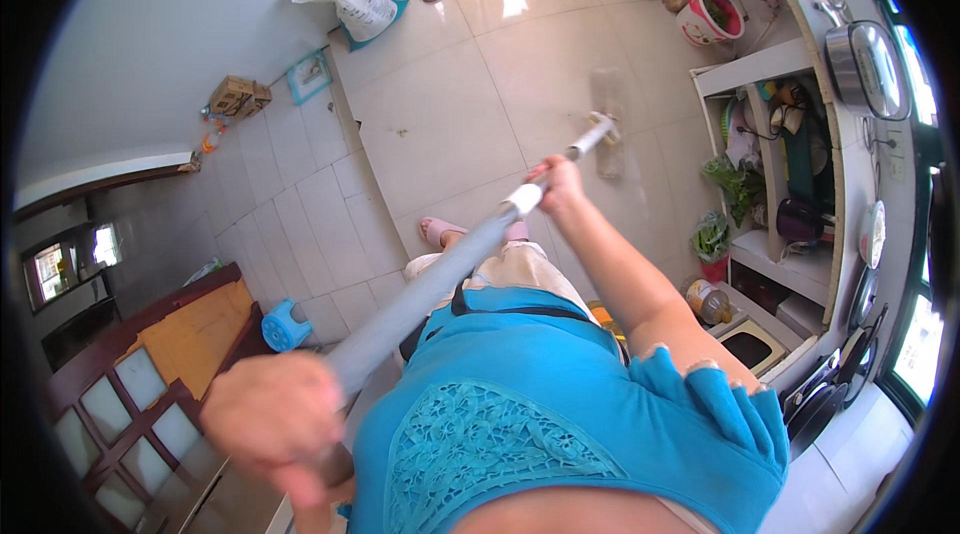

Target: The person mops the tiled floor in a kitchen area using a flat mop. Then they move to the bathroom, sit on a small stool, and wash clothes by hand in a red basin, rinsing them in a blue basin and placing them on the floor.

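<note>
A long grey mop pole [427,294] slants across my body. Close to the camera and blurred, my left hand [274,421] grips its upper end. Farther down the pole, past a white collar [523,199], my right hand [559,185] is wrapped around the shaft. The pole runs down to a flat mop head [607,159], which is blurred over the pale tiled floor [450,99]. My feet in pink slippers [442,232] stand behind the mop head, partly hidden by the pole.
To the right, a counter with open shelves [772,249] holds leafy vegetables [735,189]; a bottle [706,300] stands by it. A red-and-white bucket [709,15] sits beyond. Leftward are a blue stool [286,325], a cardboard box [238,96], a white sack [360,5] and a floor step edge [375,166].
</note>
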`<state>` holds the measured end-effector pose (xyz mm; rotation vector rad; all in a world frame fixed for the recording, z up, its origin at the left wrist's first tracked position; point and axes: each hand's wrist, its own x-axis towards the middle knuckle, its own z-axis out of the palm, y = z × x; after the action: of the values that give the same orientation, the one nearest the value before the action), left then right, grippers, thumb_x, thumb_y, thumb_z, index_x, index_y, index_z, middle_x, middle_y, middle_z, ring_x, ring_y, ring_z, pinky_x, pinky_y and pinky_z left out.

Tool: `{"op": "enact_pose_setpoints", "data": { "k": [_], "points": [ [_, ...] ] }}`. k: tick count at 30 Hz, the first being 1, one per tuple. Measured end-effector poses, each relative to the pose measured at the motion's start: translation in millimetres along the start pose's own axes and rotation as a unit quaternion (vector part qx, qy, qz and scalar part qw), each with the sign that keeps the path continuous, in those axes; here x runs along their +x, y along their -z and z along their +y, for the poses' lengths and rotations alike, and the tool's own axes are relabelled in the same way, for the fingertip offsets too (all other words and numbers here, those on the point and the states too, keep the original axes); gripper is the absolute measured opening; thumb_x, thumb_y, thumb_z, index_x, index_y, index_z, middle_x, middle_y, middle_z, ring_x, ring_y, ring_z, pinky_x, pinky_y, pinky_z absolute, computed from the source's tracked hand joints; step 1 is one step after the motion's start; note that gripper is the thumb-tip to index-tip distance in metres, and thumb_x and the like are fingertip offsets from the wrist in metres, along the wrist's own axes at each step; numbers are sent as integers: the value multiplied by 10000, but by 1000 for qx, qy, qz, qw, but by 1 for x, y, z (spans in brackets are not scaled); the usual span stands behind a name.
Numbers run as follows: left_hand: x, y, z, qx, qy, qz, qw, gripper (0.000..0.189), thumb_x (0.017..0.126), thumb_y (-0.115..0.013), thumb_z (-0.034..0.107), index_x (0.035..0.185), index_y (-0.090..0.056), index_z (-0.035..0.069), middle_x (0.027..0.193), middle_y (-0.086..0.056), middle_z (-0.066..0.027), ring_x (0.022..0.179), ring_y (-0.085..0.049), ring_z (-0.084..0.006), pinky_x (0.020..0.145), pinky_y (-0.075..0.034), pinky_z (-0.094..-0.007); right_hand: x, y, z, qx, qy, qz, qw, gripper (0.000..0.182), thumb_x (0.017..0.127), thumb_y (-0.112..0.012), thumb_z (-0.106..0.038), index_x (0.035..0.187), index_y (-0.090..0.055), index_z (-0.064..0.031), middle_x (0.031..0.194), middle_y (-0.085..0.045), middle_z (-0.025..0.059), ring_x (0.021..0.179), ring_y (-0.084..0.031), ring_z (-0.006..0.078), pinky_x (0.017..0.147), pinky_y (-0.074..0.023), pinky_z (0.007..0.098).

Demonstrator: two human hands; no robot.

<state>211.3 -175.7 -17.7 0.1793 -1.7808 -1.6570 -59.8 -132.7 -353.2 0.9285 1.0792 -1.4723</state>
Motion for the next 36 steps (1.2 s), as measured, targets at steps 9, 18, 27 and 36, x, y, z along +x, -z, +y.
{"op": "enact_pose_setpoints", "data": {
  "k": [9, 18, 27, 36],
  "points": [
    [45, -22, -41, -3, 83, -43, 996, 349, 597, -755, 223, 544, -449, 63, 536, -487, -24, 466, -499, -161, 544, -474, -324, 34, 36, -29, 16, 33, 34, 999, 83, 746, -421, -91, 699, -353, -79, 501, -376, 30, 431, -386, 148, 417, -401, 289],
    [-2, 118, 77, 201, 24, -120, 972, 369, 705, -678, 316, 531, -417, 122, 481, -491, 56, 442, -485, -77, 487, -378, -212, -6, -112, 200, -133, -122, -99, 979, 143, 732, -463, -176, 827, -387, -101, 732, -409, 74, 645, -455, 219, 566, -443, 406],
    [-32, 139, 115, 268, 35, -78, 960, 364, 717, -671, 297, 511, -426, 124, 481, -503, 52, 442, -488, -75, 489, -386, -209, -19, -183, 292, -150, -205, -170, 952, 195, 730, -467, -176, 847, -370, -54, 734, -416, 72, 618, -483, 198, 503, -459, 355],
    [7, 111, 95, 101, -16, -240, 965, 364, 729, -664, 278, 492, -435, 125, 482, -514, 48, 441, -490, -74, 491, -395, -206, -11, -146, 142, -69, -91, -141, 983, 129, 706, -456, -144, 788, -397, -63, 618, -433, 85, 524, -442, 192, 434, -414, 345]
  ]
}}
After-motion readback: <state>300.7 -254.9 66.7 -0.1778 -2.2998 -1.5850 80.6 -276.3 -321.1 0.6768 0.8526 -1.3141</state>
